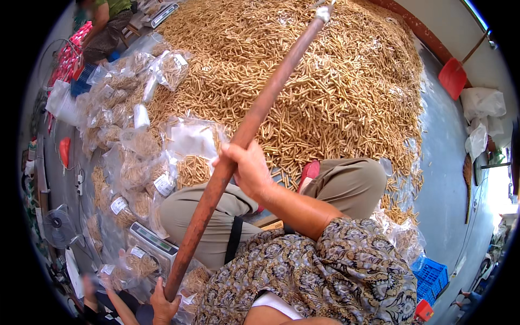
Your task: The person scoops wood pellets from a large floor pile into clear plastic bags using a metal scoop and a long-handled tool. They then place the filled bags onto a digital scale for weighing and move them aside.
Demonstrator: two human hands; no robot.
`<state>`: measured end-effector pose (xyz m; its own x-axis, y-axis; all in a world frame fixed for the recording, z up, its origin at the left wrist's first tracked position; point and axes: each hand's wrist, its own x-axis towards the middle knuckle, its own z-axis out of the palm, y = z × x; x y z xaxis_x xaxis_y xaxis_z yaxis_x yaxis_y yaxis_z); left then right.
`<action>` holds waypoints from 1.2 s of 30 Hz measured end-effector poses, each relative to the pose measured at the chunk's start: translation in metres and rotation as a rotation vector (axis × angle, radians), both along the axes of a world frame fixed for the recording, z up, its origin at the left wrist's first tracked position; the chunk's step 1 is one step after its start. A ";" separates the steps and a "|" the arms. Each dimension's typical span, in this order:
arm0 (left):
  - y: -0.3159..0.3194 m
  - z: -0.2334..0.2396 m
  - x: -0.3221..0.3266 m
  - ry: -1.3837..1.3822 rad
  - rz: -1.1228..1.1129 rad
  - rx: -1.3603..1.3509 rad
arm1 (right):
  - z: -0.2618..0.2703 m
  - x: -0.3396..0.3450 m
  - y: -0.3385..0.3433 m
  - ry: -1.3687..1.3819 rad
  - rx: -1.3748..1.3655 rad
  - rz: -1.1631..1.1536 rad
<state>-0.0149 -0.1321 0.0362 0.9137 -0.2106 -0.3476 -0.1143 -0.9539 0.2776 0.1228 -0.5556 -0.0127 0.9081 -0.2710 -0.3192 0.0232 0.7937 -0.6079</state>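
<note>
My right hand (251,168) is wrapped around the middle of a long reddish-brown pole (268,95), which slants from lower left to upper right. At its lower end my left hand (163,305) grips the pole. White wrapping and part of a thin metal piece show at the upper end, over a wide heap of short tan stick-like pieces (345,89). What the far tip touches is cut off by the picture's edge. My bent legs rest at the near side of the heap.
Filled clear bags (132,170) and a digital scale (153,240) lie left. Co-workers are at upper left (107,32) and lower left (120,306). A blue crate (431,278) stands lower right, a red dustpan (453,78) upper right, a fan (59,227) far left.
</note>
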 end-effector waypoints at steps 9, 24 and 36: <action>-0.320 0.014 0.246 0.525 0.092 -0.681 | 0.076 0.249 -0.206 -0.193 -0.433 -0.403; -0.380 -0.127 0.228 0.889 0.235 -0.734 | -0.140 0.106 -0.073 0.251 -0.612 -0.235; -0.075 -0.013 -0.039 0.322 0.122 -0.081 | -0.085 0.037 -0.014 0.296 0.177 -0.026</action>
